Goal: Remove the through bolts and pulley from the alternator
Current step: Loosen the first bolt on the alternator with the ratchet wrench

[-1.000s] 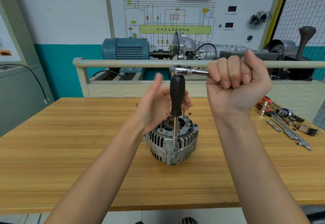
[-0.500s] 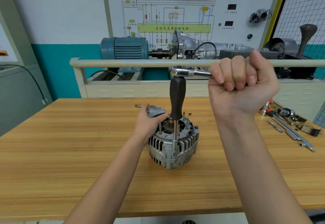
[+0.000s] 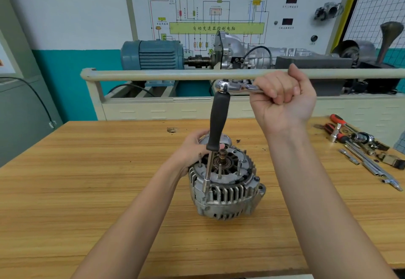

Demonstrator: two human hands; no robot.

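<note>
Two grips at work: our right grip point(image 3: 282, 101) is curled tight round the ratchet point(image 3: 236, 86), whose black-handled extension point(image 3: 218, 123) drops below it onto the alternator point(image 3: 225, 189) on the desk point(image 3: 87, 169); our left grip point(image 3: 192, 149) clasps the alternator's far top edge.

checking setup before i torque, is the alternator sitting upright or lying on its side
Upright: the alternator stands on end on the table, its shaft pointing up.

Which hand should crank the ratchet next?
Right. The right hand already grips the ratchet on the extension driver; the left hand steadies the alternator.
</note>
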